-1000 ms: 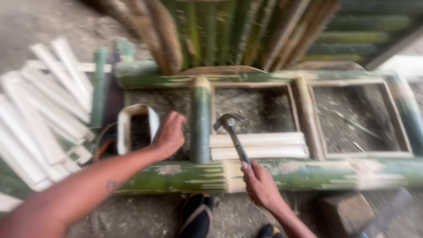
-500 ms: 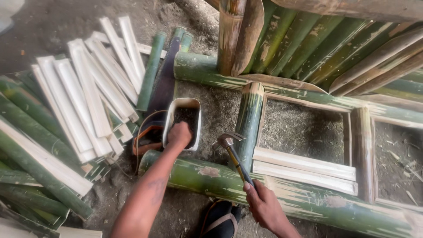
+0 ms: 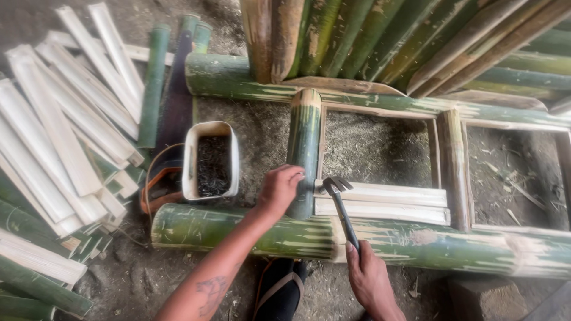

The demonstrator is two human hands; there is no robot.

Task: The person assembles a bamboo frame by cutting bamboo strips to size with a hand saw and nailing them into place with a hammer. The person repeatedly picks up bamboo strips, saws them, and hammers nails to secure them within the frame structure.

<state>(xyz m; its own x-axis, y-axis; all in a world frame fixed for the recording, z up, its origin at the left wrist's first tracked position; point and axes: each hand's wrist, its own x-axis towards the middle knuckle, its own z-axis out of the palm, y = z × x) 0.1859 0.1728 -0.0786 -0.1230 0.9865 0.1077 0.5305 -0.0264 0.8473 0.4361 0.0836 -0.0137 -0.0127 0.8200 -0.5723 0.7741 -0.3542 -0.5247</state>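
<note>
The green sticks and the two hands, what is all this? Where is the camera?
The camera sits on a person's head and looks down, so you see that person's own two arms. The green sticks are bamboo poles, laid on the dirt ground like a ladder frame. The left hand rests against a short upright bamboo piece, just where it meets the long bamboo pole lying in front. The right hand holds a claw hammer by its handle, with the head close to the left hand. Beside the left hand stands a white tub with small dark bits inside, maybe nails. On the left lies a heap of pale split bamboo slats. More poles lean at the top.
</note>
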